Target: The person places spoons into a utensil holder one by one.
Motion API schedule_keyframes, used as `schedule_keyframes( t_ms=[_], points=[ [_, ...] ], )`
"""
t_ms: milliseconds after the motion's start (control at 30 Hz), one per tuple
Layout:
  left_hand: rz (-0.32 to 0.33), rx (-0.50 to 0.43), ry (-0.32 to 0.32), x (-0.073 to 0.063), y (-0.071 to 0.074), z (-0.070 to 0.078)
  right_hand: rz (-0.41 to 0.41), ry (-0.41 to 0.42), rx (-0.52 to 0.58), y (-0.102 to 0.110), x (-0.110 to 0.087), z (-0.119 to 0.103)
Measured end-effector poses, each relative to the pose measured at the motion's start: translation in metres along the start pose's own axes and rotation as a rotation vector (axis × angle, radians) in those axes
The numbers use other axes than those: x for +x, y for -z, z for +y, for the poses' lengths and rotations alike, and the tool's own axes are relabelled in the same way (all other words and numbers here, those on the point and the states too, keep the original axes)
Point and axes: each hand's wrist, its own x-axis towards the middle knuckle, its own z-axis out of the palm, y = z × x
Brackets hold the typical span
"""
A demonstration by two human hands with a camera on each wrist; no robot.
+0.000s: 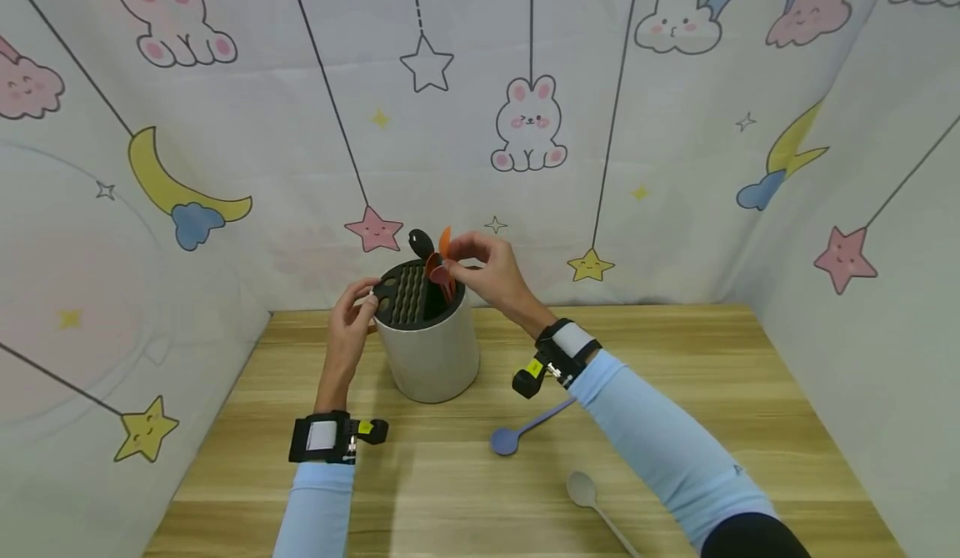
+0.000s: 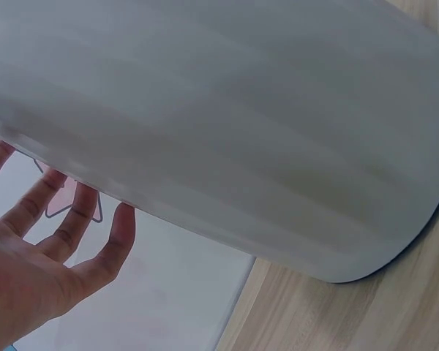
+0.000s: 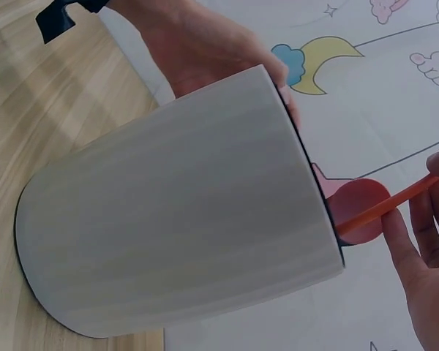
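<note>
A white round utensil holder (image 1: 427, 366) with a dark slotted top (image 1: 408, 295) stands upright on the table. At its left rim is my left hand (image 1: 348, 324), thumb by the top edge; in the left wrist view, bent fingertips (image 2: 124, 219) rest against the wall. My right hand (image 1: 491, 270) is above the holder's right side and pinches an orange spoon (image 3: 395, 199), whose lower end is hidden inside the opening. Close beside it, a red spoon (image 3: 358, 191) sticks out, bowl up. A black spoon (image 1: 421, 243) stands just behind.
On the wooden table (image 1: 450, 491), a blue spoon (image 1: 506, 440) lies in front of the holder, partly under the right wrist. Nearer the front is a grey-beige spoon (image 1: 582, 489). A printed cloth (image 1: 465, 191) hangs behind and at both sides.
</note>
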Motion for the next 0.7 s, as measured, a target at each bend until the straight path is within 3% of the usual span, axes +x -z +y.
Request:
schedule_keyframes(
  t_ms=[133,367,700],
  points=[
    [-0.009,0.000,0.010,-0.001,0.000,0.007,-0.012,-0.028,-0.007,-0.001,-0.002,0.004],
    [-0.033,0.003,0.003,-0.011,-0.003,0.037,0.004,-0.045,-0.008,0.000,-0.004,0.009],
    [-0.024,-0.023,0.010,-0.010,-0.005,0.037,-0.002,-0.061,-0.007,0.003,-0.006,0.017]
  ],
)
